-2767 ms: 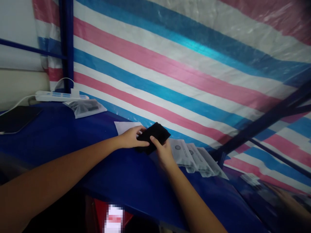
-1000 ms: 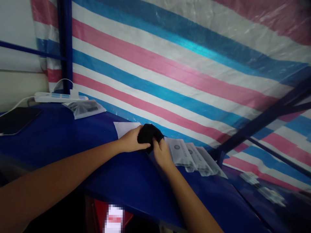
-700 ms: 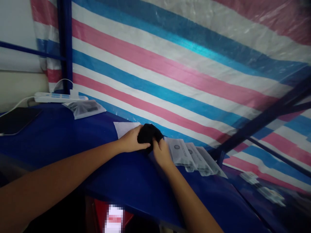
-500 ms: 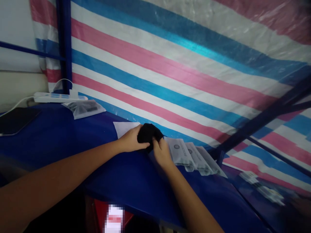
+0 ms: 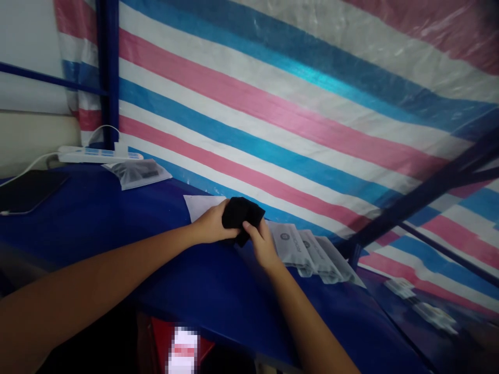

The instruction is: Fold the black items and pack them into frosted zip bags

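A bundle of soft black cloth [image 5: 242, 212], its exact kind not clear, is held between both my hands above the blue tabletop [image 5: 218, 291]. My left hand [image 5: 212, 223] wraps round its left side, the thumb lying along the lower front. On the right side, my right hand [image 5: 264, 244] pinches the cloth with thumb and fingers, most of which are hidden behind it. Part of a white sheet or bag [image 5: 198, 205] shows behind my left hand. Close to my right hand lie overlapping frosted plastic bags [image 5: 290, 246] with dark print.
At the left back are a clear bag [image 5: 142, 174] with something dark inside, a white power strip [image 5: 97, 155] and a dark tablet-like device [image 5: 33, 189]. A striped tarp [image 5: 273, 130] hangs behind the table. Dark blue bars [image 5: 109, 67] stand at the left.
The black cloth has shifted in my fingers, and its right end now sticks out more squarely above my right hand. My right thumb has slid slightly. The camera view has moved a little.
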`<state>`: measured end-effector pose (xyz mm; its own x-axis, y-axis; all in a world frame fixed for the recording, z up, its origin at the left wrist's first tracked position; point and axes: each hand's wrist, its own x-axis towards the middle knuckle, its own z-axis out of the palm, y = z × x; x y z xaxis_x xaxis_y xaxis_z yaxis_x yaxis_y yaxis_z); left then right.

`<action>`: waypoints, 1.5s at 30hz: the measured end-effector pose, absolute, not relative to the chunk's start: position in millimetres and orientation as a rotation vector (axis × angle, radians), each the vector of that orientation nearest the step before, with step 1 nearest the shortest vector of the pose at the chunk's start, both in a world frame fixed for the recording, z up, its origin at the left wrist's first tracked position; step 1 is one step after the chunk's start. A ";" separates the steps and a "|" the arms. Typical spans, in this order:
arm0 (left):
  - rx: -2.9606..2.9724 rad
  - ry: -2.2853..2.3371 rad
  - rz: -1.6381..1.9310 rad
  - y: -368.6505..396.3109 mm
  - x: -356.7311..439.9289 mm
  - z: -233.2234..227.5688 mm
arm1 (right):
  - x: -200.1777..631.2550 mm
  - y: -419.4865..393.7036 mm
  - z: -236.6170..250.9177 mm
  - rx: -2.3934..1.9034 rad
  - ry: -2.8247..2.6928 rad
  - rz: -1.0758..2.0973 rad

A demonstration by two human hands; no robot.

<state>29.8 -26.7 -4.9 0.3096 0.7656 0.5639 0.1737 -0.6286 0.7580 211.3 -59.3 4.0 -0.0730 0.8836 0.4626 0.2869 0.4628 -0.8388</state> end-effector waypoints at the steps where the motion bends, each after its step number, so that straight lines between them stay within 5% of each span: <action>1: 1.983 0.818 1.333 -26.7 30.0 -4.4 | 209.8 -61.1 5.9 -1.019 -1.611 0.712; 14: 1.388 0.752 1.106 -31.9 32.9 4.3 | 195.6 -74.1 16.2 -1.063 -1.197 1.448; 32: 1.644 0.691 1.196 -34.8 38.0 1.4 | 197.2 -71.5 17.7 -1.032 -1.206 1.394; 40: 1.911 1.043 1.174 -40.0 40.7 0.5 | 193.5 -73.3 10.9 -1.100 -1.186 1.450; 45: 1.751 0.791 1.122 -34.1 37.7 1.6 | 197.1 -68.1 17.1 -1.081 -1.065 1.442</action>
<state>37.7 -34.1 1.6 0.3876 0.8501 0.3565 0.0499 -0.4055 0.9128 197.1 -68.1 17.1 -0.0993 0.9907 -0.0929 -0.2031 -0.1116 -0.9728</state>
